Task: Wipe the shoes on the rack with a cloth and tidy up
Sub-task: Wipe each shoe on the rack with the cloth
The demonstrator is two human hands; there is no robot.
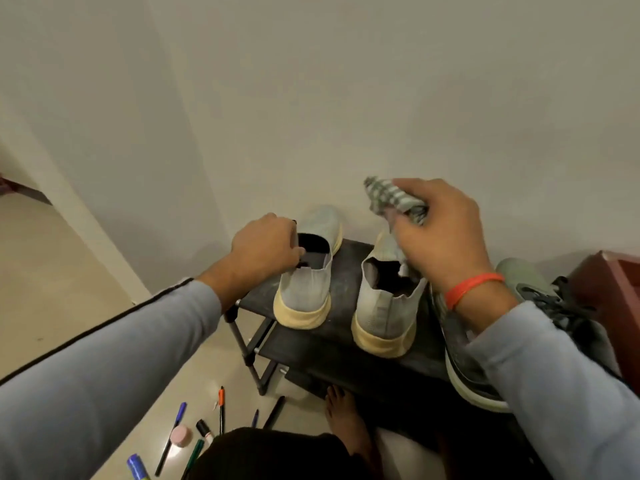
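Two pale grey knit shoes with cream soles stand on the top shelf of a dark shoe rack [346,261], heels toward me. My left hand [265,244] grips the collar of the left shoe [308,292], fingers curled into its opening. My right hand [440,233] holds a checked grey-and-white cloth [394,199] bunched above the toe of the right shoe [384,313]. An orange band sits on my right wrist.
A dark sneaker [464,372] with a white sole lies under my right forearm, and a greenish laced shoe [540,292] sits at the rack's right end. Several pens, markers and a small pink cap [181,435] lie on the floor. A bare foot [343,417] stands before the rack, which stands against a wall.
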